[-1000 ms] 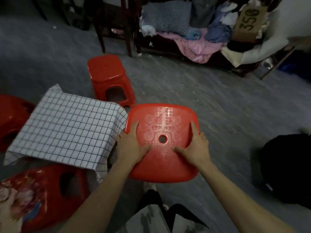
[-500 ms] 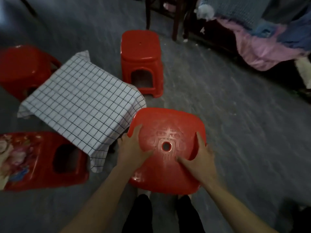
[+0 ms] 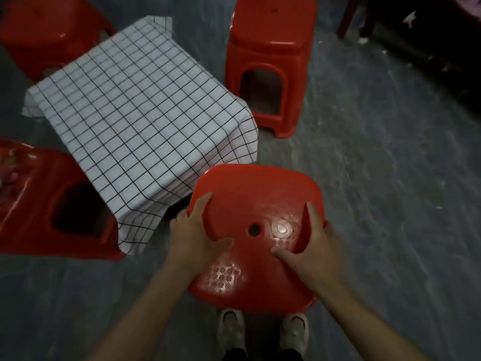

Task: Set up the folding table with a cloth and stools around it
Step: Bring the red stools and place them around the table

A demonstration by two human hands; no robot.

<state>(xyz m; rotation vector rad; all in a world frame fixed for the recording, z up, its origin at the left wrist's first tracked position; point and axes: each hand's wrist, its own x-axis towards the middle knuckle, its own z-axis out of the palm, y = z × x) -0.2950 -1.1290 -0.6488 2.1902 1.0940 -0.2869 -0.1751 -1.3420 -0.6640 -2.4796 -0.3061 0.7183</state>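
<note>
A small table stands under a white cloth with a black grid; the cloth hangs over its edges and hides the table itself. A red plastic stool with a hole in its seat is in front of me, right at the table's near corner. My left hand grips the seat's left edge and my right hand grips its right edge. Three more red stools stand around the table: one at the far right, one at the far left, one at the near left.
Grey rough floor spreads to the right and below. My white shoes show under the held stool. Dark wooden furniture legs and a dark piece of furniture stand at the top right.
My view has tilted down and closer to the table. The stool in my hands has come nearer to the table's near corner, with both hands still on its seat edges.
</note>
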